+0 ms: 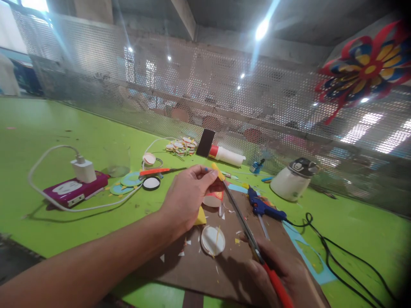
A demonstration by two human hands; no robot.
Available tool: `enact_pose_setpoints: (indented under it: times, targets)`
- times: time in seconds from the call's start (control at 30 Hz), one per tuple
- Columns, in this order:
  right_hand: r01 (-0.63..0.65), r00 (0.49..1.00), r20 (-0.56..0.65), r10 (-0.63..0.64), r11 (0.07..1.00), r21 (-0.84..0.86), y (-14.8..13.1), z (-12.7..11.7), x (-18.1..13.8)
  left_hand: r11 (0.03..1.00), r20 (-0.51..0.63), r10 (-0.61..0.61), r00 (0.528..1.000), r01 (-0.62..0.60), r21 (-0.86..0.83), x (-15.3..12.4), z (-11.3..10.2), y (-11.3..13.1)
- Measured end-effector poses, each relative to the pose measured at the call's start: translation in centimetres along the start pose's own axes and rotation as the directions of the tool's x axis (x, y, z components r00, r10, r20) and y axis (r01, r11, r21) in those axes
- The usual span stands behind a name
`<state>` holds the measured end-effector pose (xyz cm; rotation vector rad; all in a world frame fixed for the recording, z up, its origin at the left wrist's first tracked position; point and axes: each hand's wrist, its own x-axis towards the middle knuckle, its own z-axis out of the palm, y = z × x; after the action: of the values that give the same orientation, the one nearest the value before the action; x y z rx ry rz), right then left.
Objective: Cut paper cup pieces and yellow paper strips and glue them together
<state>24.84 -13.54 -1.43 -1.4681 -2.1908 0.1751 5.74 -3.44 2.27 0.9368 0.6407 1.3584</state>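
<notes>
My left hand (189, 190) pinches a small yellow piece (218, 172), likely paper, between thumb and fingertips. In my right hand (272, 261) are red-handled scissors (239, 218), whose long blades reach up to that yellow piece. Whether the blades are apart cannot be made out. Below the hands, a brown board (180, 271) is strewn with paper scraps. A round white lid-like disc (212, 241) lies on it with thin yellow strips across. Partly hidden behind my left hand are a red and white paper ring (213, 200) and a folded yellow piece (201, 217).
A blue glue gun (265, 208) with a black cord lies at the right, near a white canister (292, 179). To the left are a purple power strip (77, 188), a clear cup (118, 160) and an orange-handled tool (156, 171). Perforated metal (154, 85) borders the green table.
</notes>
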Motion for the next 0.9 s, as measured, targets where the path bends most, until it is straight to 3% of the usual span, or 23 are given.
enact_pose_setpoints:
  times: [0.3, 0.53, 0.9]
  targets:
    - [0.037, 0.998, -0.054, -0.037, 0.999, -0.008, 0.0, 0.4, 0.1, 1.000, -0.013, -0.016, 1.000, 0.016, 0.012, -0.1, 0.2, 0.3]
    - [0.000, 1.000, -0.032, -0.001, 1.000, -0.028, 0.6, 0.4, -0.4, 1.000, -0.007, 0.000, 1.000, 0.000, 0.015, -0.1, 0.1, 0.1]
    - [0.001, 0.982, -0.190, -0.005, 1.000, -0.016, 0.3, 1.1, -0.1, 1.000, -0.010, 0.005, 1.000, -0.005, 0.013, -0.1, 0.2, 0.1]
